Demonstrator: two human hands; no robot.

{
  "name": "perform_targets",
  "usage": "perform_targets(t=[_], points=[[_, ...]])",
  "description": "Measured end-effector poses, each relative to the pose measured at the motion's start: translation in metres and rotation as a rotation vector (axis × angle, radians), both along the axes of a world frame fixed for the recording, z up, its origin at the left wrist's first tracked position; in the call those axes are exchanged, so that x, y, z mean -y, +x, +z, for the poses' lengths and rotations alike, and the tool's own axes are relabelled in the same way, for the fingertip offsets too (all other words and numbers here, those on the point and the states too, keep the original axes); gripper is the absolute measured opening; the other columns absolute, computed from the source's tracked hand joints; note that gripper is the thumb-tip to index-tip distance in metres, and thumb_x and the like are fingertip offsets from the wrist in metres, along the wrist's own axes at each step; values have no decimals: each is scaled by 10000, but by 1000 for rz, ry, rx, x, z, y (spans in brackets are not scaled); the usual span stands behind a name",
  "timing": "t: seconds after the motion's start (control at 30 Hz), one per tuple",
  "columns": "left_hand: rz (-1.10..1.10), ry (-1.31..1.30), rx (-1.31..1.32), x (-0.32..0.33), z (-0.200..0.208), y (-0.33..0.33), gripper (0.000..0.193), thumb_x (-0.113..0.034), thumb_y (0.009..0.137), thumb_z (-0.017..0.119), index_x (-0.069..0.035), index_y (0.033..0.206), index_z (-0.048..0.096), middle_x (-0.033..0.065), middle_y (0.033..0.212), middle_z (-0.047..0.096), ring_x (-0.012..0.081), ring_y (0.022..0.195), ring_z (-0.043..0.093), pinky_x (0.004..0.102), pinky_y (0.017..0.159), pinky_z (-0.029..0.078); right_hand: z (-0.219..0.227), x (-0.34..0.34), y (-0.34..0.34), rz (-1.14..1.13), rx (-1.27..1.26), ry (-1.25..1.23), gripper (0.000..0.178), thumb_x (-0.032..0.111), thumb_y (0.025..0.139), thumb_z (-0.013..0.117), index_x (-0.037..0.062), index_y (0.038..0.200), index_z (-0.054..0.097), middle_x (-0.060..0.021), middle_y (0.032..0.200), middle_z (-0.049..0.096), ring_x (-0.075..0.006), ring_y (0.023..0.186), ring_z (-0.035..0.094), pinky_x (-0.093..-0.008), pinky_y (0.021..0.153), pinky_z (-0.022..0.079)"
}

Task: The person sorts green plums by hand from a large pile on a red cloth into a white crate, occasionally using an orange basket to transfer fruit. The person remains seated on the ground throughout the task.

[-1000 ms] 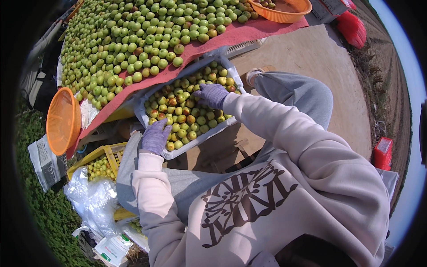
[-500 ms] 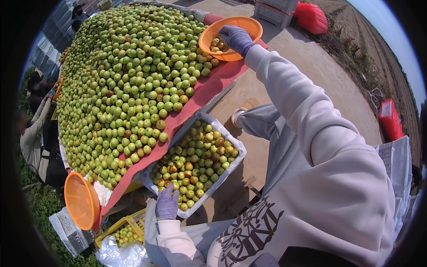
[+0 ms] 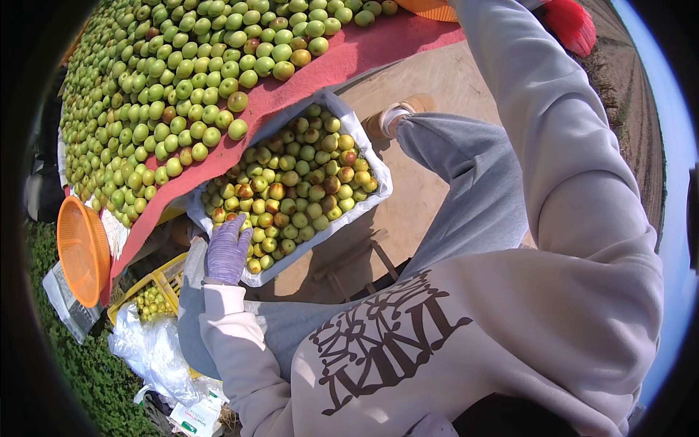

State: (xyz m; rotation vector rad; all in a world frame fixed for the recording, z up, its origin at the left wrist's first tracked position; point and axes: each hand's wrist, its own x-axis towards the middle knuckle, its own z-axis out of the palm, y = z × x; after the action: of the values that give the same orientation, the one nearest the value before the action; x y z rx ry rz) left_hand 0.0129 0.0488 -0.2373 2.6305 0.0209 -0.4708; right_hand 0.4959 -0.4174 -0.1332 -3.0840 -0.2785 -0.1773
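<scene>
My left hand point(image 3: 229, 251), in a purple knit glove, rests at the near-left edge of a white-lined crate point(image 3: 384, 175). Its fingers are stretched out over the fruit and hold nothing that I can see. Yellow-green jujubes point(image 3: 295, 186), some with red-brown patches, fill the crate. My right arm point(image 3: 561, 109) reaches up past the top edge, so that hand is out of the picture. Close to where the arm leaves the view, part of an orange basket point(image 3: 431, 9) shows on the red cloth.
A large heap of green jujubes point(image 3: 182, 95) lies on the red cloth point(image 3: 306, 91) at upper left. Another orange basket point(image 3: 81, 251) hangs by the cloth's near end. Below are a yellow crate point(image 3: 166, 280) with fruit and clear plastic point(image 3: 153, 349). My leg point(image 3: 466, 182) extends right of the white-lined crate.
The view has tilted down and shifted, so my right hand and most of the far orange basket have left it. My left hand stays at the white-lined crate's edge.
</scene>
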Motion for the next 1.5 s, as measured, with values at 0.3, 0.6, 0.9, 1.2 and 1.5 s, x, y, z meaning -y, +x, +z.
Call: perform_targets(t=[0.3,0.6,0.9,1.2,1.5], points=[[-5,-24,17,8,3,0,387,-232,942,612,-56,1286,596,198,1185,624,376,1146,548,445,1003,428,-51,-142,-267,961,-242,451,349,107,795,722,87,1128,622,-141,1091,579,-337,948,650,-413,811,545],[82,-58,3,0,-2,-17,387,-233,935,627,-54,1277,606,217,1173,629,383,1137,558,444,1013,427,-159,-181,-317,755,-536,192,378,165,796,694,105,1161,616,-186,1053,542,-383,936,621,-458,775,527],[-84,-86,271,43,-1,10,332,-176,884,671,-91,1204,660,147,1124,640,334,1087,567,448,1036,389,-143,-154,-304,497,-502,684,415,247,736,747,94,1106,636,-165,986,601,-353,890,639,-431,757,532],[-460,223,414,147,-27,115,324,-226,738,761,-204,1057,708,41,1105,597,248,1136,526,436,1057,352,-75,-24,-321,-186,-1069,1458,264,239,903,592,45,1079,626,-65,831,632,-139,619,613,-251,519,472],[-638,526,212,166,-33,156,598,-398,712,803,-122,1200,594,96,1193,563,280,1132,543,431,947,444,-108,-32,-316,-125,-947,1351,262,276,877,609,47,1001,636,-57,781,611,-147,663,601,-289,572,498]])
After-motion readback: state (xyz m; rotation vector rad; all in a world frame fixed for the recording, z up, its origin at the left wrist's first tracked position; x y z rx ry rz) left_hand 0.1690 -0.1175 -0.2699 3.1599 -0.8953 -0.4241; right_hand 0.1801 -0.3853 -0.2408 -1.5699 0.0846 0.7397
